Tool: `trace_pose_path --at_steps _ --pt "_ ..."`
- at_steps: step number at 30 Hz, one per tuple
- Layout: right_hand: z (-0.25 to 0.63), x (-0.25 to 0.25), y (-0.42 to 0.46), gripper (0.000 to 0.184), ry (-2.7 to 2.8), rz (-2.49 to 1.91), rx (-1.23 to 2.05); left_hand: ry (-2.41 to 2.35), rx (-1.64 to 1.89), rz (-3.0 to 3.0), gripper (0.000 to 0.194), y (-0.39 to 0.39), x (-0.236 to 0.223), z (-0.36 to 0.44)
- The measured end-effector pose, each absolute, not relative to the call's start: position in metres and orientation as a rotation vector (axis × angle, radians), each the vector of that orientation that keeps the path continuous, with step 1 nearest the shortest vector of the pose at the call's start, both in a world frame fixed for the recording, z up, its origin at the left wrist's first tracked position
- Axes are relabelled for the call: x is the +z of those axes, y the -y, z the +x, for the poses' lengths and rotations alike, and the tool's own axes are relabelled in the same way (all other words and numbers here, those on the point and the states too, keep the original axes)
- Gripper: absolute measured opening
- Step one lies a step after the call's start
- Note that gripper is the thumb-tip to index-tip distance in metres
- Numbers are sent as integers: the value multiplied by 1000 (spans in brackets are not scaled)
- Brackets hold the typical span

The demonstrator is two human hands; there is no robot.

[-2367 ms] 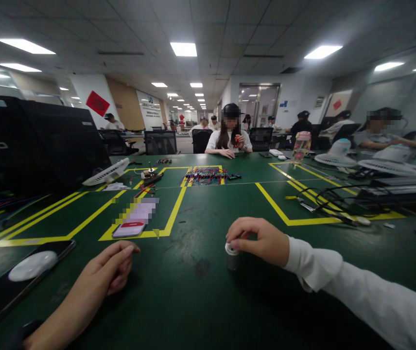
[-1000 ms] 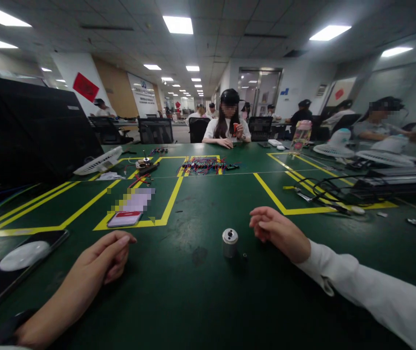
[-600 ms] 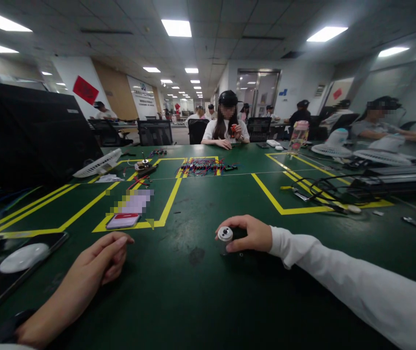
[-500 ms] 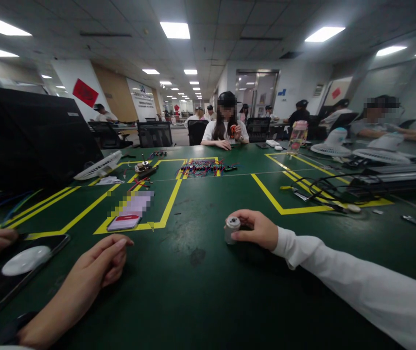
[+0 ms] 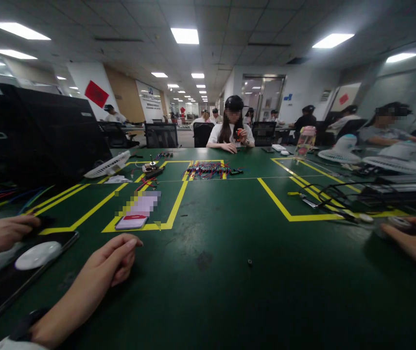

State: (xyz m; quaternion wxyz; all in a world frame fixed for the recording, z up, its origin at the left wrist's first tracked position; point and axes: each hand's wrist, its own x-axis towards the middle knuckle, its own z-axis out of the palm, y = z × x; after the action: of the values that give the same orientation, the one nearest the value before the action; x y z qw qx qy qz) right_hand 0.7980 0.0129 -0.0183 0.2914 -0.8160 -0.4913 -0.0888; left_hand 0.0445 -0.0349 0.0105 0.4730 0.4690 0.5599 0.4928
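Note:
At the right edge, my right hand [image 5: 415, 238] is closed around a small silver metal cylinder [image 5: 399, 223]; motion blurs both. My left hand [image 5: 118, 260] rests on the green table [image 5: 200, 301] at lower left, thumb against curled fingers. Whatever may be inside those fingers is hidden. A dark band [image 5: 29, 323] circles my left wrist. Between the two hands lies a tiny dark ring-like part [image 5: 250, 262], apart from both. Just beyond my left hand is a phone [image 5: 133, 221], partly pixelated.
At far left another person's hand [image 5: 6, 236] is near a white mouse [image 5: 38, 254] on a dark pad. Wired boards [image 5: 211, 169] lie mid-table, a seated person behind them. Cables [image 5: 326, 197] and metal bars [image 5: 405, 187] lie right, with white fans [image 5: 341, 150] and a bottle [image 5: 305, 142].
My right hand has swung far right with the silver cylinder. The tiny dark part now shows on the table. My left hand keeps its pose; the view has shifted slightly.

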Motion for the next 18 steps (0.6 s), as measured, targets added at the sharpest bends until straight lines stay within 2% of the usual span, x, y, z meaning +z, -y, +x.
trace_pose_path --at_steps 4,7,9,11,14,16,18 --pt "820 -20 -9 94 1141 -2323 -88 -1381 1194 1159 39 33 8 41" --pt "775 -1 -1 97 1172 -2270 -381 -1382 1183 1169 38 33 7 40" --pt "727 12 5 91 1345 -1997 -684 -1388 1169 1193 37 33 6 40" --pt "670 18 13 68 1655 -1657 -734 -1398 1163 1224 36 32 5 38" --pt "579 13 26 33 2107 -1409 -336 -1406 1175 1240 36 32 4 37" --pt "523 7 32 22 2250 -1351 -20 -1407 1173 1235 36 32 4 36" --pt "480 6 35 20 2281 -1298 229 -1404 1168 1233 35 31 4 36"
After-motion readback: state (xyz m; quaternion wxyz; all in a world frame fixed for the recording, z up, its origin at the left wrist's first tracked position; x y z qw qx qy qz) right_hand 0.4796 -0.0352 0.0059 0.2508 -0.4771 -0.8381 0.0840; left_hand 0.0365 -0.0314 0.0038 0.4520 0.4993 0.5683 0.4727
